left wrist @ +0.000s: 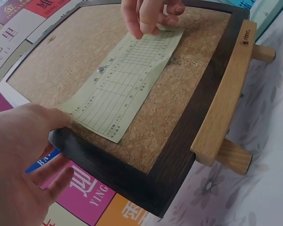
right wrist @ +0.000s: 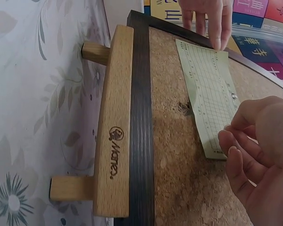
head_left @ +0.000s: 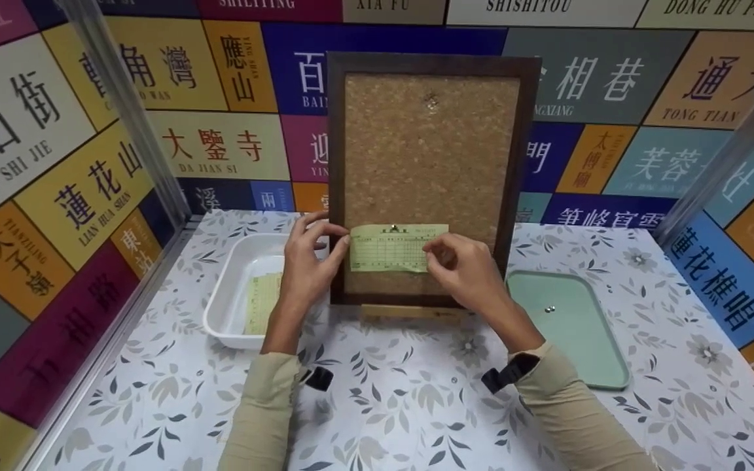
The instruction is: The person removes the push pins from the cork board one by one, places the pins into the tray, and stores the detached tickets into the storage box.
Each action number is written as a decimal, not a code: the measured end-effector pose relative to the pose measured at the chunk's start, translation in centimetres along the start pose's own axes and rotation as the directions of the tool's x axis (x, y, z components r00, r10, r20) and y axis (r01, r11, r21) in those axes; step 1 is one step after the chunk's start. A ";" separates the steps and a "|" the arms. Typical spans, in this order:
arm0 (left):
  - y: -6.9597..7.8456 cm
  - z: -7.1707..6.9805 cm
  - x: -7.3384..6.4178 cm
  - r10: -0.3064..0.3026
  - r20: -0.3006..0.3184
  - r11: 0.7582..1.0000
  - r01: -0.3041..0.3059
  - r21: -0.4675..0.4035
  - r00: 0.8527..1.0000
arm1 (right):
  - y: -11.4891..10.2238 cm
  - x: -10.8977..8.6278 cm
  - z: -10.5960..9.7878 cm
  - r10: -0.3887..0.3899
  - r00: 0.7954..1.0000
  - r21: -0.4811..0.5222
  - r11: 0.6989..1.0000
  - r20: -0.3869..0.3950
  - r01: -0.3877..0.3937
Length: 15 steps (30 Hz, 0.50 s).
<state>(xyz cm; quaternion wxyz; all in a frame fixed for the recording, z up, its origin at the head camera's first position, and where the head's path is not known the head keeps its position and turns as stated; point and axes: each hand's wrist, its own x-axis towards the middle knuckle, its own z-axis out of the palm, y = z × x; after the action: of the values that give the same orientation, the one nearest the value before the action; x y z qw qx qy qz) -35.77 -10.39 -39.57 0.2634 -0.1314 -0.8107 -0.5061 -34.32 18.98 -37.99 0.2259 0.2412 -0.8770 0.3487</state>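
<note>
A pale green printed slip (head_left: 383, 250) lies across the lower part of a dark-framed cork board (head_left: 429, 150). One shiny tack (head_left: 394, 227) sits at the slip's top edge. My left hand (head_left: 308, 261) is at the frame's left side, its thumb touching the slip's left end and its other fingers extending past the frame edge in the left wrist view. My right hand (head_left: 465, 265) has bent fingers, thumb and index tips close together over the slip's right end (right wrist: 214, 146). I cannot tell whether something small is between those fingertips.
A white tray (head_left: 220, 288) holding more green slips (head_left: 262, 304) stands at left, partly behind my left forearm. At right lies a green tray (head_left: 580, 347) with a few tacks (head_left: 550, 309). A wooden stand (left wrist: 226, 94) supports the board. Another shiny tack (head_left: 430, 101) is near its top.
</note>
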 end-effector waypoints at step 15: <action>0.2 0.4 -0.3 -0.032 -0.004 0.999 0.032 -0.043 0.999 | -1.1 1.6 1.8 -0.005 1.000 0.020 1.000 0.007 0.005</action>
<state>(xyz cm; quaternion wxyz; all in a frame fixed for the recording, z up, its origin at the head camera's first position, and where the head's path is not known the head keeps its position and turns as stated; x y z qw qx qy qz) -35.50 -9.95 -39.73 0.2544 -0.1229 -0.8010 -0.5278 -35.36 16.53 -37.69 0.2214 0.2468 -0.8737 0.3559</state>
